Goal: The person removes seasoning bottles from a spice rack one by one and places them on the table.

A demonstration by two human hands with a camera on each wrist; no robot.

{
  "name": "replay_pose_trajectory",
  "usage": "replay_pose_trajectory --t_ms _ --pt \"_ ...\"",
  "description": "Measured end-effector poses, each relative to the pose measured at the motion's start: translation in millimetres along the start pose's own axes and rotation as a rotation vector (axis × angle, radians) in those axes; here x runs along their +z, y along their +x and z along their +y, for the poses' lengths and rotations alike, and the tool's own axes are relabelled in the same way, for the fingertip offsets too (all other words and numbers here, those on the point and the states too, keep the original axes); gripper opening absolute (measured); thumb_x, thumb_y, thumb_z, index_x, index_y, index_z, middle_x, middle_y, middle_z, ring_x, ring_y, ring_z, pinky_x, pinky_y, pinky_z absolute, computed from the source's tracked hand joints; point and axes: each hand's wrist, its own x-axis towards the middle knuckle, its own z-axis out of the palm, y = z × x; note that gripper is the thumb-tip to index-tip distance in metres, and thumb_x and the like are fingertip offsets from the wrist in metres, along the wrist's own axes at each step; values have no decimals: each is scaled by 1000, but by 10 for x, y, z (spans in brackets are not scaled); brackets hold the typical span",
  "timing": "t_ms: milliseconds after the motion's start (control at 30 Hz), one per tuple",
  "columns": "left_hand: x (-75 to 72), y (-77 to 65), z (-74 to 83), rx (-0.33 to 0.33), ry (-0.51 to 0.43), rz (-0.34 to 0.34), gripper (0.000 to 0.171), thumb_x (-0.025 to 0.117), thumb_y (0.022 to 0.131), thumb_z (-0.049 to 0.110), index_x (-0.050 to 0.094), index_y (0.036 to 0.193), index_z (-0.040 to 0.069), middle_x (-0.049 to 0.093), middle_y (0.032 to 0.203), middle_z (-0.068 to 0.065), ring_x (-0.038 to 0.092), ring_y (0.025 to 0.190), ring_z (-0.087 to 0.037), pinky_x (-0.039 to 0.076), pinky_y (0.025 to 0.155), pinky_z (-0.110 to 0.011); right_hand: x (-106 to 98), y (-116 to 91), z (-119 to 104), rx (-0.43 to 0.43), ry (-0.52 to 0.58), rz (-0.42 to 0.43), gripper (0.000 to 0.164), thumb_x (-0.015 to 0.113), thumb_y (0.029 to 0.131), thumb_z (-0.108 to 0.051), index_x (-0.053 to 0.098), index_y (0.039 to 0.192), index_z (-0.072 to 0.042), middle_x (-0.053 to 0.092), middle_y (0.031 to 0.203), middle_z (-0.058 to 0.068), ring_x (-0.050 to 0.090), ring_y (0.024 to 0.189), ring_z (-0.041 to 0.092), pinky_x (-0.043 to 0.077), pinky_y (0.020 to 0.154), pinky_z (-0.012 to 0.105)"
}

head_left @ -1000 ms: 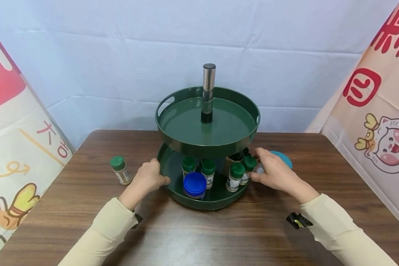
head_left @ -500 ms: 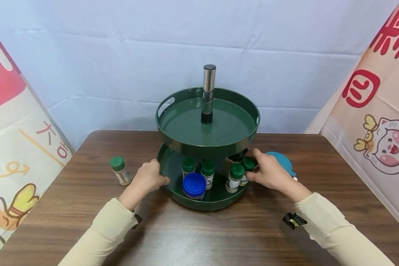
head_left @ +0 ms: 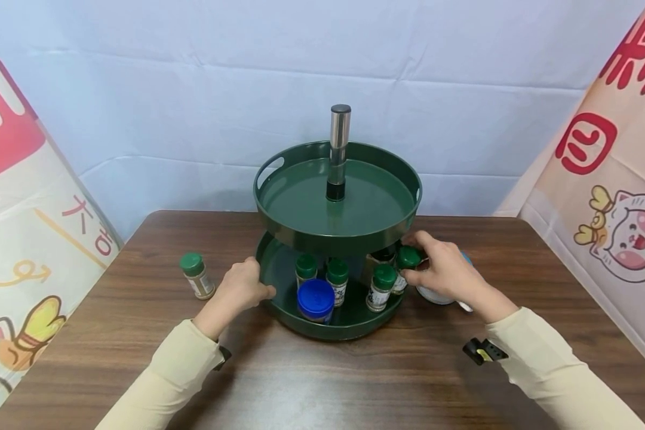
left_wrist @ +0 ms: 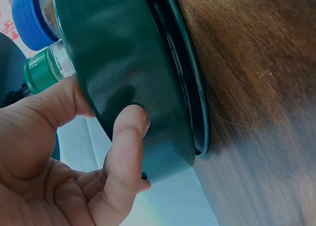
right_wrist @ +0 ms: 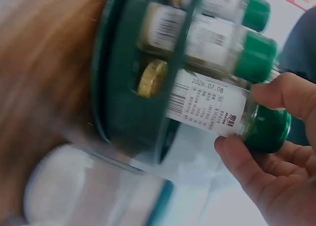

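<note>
A two-tier green tray stand has an upper tray (head_left: 376, 209) and a lower tray (head_left: 335, 332) around a metal post (head_left: 339, 143). At the left of the lower tray, my left hand (head_left: 240, 288) pinches its rim; the left wrist view shows a finger against the outer wall (left_wrist: 163, 102). My right hand (head_left: 448, 272) pinches a green-capped spice jar (right_wrist: 210, 102) near its cap, at the lower tray's right side. Through a handle slot, the jar's base shows behind the tray wall. Other green-capped jars (head_left: 378, 295) and a blue-lidded jar (head_left: 315, 298) stand in that tray.
One green-capped jar (head_left: 197, 276) stands on the wooden table (head_left: 322, 382) left of the stand. A clear container (head_left: 434, 295) with a blue lid sits behind the right hand, partly hidden. A pale cloth (head_left: 193, 107) hangs at the back, printed cloths at both sides.
My right hand first closed in on the green-capped jar, then shifted slightly right and up with it. The left hand stays at the lower tray's rim.
</note>
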Motion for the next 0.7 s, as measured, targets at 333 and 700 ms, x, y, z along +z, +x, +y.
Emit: replay_pose_trajectory --t_ms 333,700 --pt "-1 6 5 8 10 8 65 69 72 28 43 116 -12 57 73 -12 54 58 -21 46 52 -33 -240 -54 -20 -48 -45 109 42 69 76 -13 53 114 -9 63 91 14 58 73 21 50 58 41" --pt "4 4 -12 19 5 11 66 69 72 27 42 117 -14 57 73 -13 54 58 -21 47 51 -34 -258 -67 -39 -49 -36 97 42 70 76 -13 53 114 -8 63 92 13 58 74 20 50 58 40"
